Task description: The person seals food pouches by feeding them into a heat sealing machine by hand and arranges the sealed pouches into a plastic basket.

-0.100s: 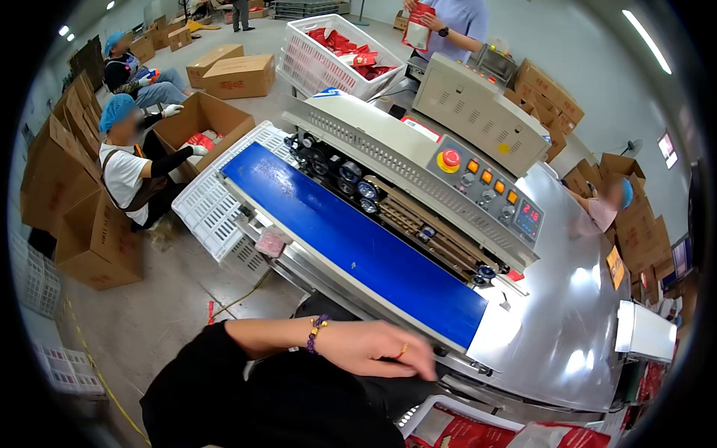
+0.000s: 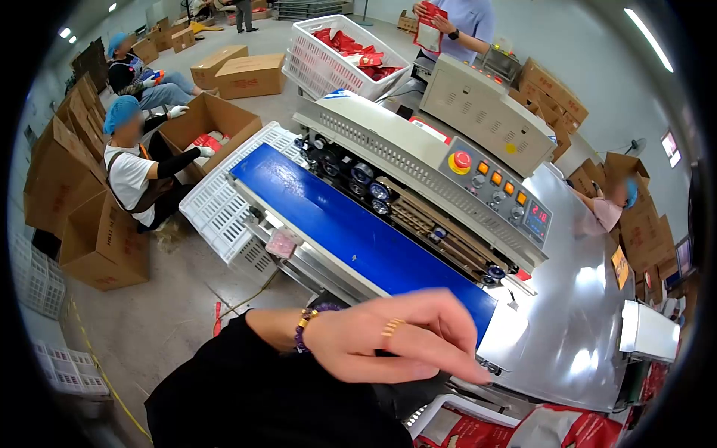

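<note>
My left hand [image 2: 396, 336] hangs over the near edge of a bag sealing machine's blue conveyor belt [image 2: 328, 224]. It holds nothing; the index finger reaches out, the other fingers bend loosely apart, and the thumb lies below. A ring and a beaded bracelet are on it. Behind the belt, the sealing machine [image 2: 411, 164] shows rollers, lit orange switches and a red digital readout. Below the hand, at the bottom edge, a white crate [image 2: 485, 409] holds red-and-white pouches [image 2: 571, 429]. My right hand is out of view.
A shiny metal table [image 2: 556, 328] extends to the right. Behind the machine stands a white basket [image 2: 299, 60] of red pouches, near a person holding a pouch [image 2: 429, 33]. At left, a person in a blue cap reaches into a cardboard box [image 2: 231, 112].
My left hand has risen and moved right, nearer the camera, and its fingers have spread a little. The whole view has shifted slightly. A pouch at the bottom right shows more.
</note>
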{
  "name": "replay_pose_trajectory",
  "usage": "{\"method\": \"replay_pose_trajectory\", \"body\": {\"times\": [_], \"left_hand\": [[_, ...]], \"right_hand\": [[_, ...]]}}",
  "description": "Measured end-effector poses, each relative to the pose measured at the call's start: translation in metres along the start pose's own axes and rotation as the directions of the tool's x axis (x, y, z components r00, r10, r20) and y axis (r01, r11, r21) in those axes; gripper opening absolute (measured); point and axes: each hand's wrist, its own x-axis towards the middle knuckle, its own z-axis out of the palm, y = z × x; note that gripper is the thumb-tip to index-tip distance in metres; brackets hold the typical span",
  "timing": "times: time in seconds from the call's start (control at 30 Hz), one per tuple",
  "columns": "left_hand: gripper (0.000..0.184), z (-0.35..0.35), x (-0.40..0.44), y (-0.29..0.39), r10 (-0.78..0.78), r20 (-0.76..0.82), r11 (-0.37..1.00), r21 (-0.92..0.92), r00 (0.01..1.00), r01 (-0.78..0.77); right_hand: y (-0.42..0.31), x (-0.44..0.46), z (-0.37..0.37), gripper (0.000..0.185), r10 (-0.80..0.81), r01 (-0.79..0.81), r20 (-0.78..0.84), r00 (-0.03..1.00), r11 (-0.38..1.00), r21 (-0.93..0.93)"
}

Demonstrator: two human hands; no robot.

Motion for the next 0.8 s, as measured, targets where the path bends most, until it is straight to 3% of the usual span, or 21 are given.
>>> {"method": "replay_pose_trajectory", "body": {"times": [0.03, 0.1, 0.17, 0.33, 0.47, 0.5, 0.6, 0.63, 0.67, 0.73, 0.77, 0.8], "left_hand": [[0.017, 0.002, 0.0, 0.018, -0.014, 0.006, 1.0, 0.01, 1.0, 0.014], [0.016, 0.026, -0.005, 0.039, -0.038, -0.372, 0.953, -0.294, 0.927, -0.079], [0.019, 0.038, -0.011, 0.051, -0.182, -0.665, 0.821, -0.509, 0.724, -0.261], [0.012, 0.027, 0.004, 0.074, 0.095, -0.498, 0.825, -0.445, 0.862, -0.349], [0.013, 0.009, 0.014, 0.07, 0.247, -0.444, 0.883, -0.263, 0.861, -0.389], [0.014, 0.003, 0.016, 0.067, 0.273, -0.442, 0.897, -0.205, 0.855, -0.392], [0.019, -0.013, 0.016, 0.049, 0.338, -0.377, 0.933, 0.015, 0.862, -0.36], [0.014, -0.021, 0.016, 0.038, 0.331, -0.276, 0.944, 0.091, 0.902, -0.319], [0.014, -0.025, 0.013, 0.037, 0.201, -0.147, 0.965, 0.198, 0.968, -0.17], [0.026, -0.02, 0.02, 0.02, 0.092, -0.091, 0.927, 0.371, 0.992, -0.052], [0.032, -0.019, 0.02, 0.01, 0.072, -0.093, 0.92, 0.391, 0.993, -0.03], [0.038, -0.019, 0.019, 0.001, 0.051, -0.094, 0.911, 0.413, 0.994, -0.008]], "right_hand": [[-0.013, 0.002, -0.002, 0.012, -0.051, 0.052, -0.019, 0.999, 0.997, 0.062], [-0.03, 0.014, -0.011, 0.012, -0.154, 0.162, -0.073, 0.985, 0.979, 0.122], [-0.074, 0.031, -0.027, 0.011, -0.16, 0.171, -0.074, 0.984, 0.969, 0.177], [-0.063, 0.024, -0.002, 0.016, -0.251, 0.267, -0.091, 0.964, 0.898, 0.35], [-0.064, 0.023, 0.007, 0.019, -0.288, 0.29, -0.074, 0.955, 0.852, 0.436], [-0.056, 0.022, 0.008, 0.02, -0.404, 0.383, -0.04, 0.914, 0.825, 0.416], [-0.059, 0.021, 0.014, 0.023, -0.393, 0.362, -0.035, 0.919, 0.804, 0.471], [-0.065, 0.023, 0.015, 0.024, -0.388, 0.351, -0.031, 0.921, 0.794, 0.497], [-0.073, 0.026, 0.016, 0.023, -0.399, 0.389, -0.095, 0.912, 0.768, 0.509], [-0.082, 0.026, 0.023, 0.02, -0.408, 0.416, -0.139, 0.902, 0.74, 0.528], [-0.078, 0.032, 0.031, 0.017, -0.491, 0.428, -0.029, 0.871, 0.728, 0.535], [-0.086, 0.035, 0.029, 0.017, -0.485, 0.42, -0.021, 0.874, 0.734, 0.534]]}}
